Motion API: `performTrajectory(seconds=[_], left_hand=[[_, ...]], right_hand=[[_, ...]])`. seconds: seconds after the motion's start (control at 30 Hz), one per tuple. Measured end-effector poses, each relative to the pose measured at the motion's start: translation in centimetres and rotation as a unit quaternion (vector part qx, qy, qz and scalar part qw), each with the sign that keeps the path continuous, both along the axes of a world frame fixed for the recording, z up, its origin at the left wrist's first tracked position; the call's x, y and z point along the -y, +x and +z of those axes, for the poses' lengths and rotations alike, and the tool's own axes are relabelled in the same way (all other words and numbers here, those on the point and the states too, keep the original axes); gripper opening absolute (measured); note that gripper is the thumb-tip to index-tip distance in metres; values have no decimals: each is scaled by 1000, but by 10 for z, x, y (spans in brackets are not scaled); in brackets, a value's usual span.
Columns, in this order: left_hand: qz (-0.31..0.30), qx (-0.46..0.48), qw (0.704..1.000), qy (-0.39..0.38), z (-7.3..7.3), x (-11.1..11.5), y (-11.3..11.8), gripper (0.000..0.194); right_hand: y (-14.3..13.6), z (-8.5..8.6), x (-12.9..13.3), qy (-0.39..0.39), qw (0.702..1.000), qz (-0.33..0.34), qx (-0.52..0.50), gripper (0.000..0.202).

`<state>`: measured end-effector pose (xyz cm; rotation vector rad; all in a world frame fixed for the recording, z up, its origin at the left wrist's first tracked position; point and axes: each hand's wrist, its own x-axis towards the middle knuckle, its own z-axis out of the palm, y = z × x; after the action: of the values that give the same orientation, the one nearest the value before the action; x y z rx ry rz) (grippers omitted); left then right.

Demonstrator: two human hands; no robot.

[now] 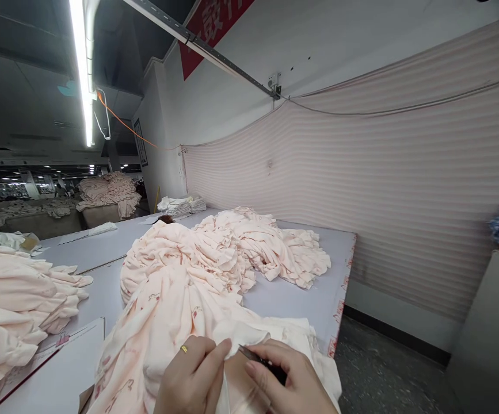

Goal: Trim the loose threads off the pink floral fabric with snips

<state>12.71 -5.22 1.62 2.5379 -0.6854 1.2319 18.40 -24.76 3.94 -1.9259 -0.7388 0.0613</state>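
At the near edge of the desk [301,299], the left hand [193,379], a ring on 1 finger, pinches a fold of the pale pink garment [167,310] between thumb and fingers, while the right hand [290,382] is closed around a small dark metal tool [258,357] whose tip touches that same fold. The garment spills off a big heap of pink cloth [232,247] spreading toward the far right corner, and another pile [11,299] lies along the left edge
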Motion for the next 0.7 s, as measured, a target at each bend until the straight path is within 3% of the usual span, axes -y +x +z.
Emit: performTrajectory(seconds=[0.23,0.43,0.7], left_hand=[[28,40,999,-6,1,11,-4,35],[32,64,997,22,-2,14,-4,33],[32,80,996,-1,-7,16,-1,32]], right_hand=[[-1,0,3,10,1000,26,3,24],[1,-6,3,2,1000,23,8,19],[5,-16,4,40,999,6,-9,20]])
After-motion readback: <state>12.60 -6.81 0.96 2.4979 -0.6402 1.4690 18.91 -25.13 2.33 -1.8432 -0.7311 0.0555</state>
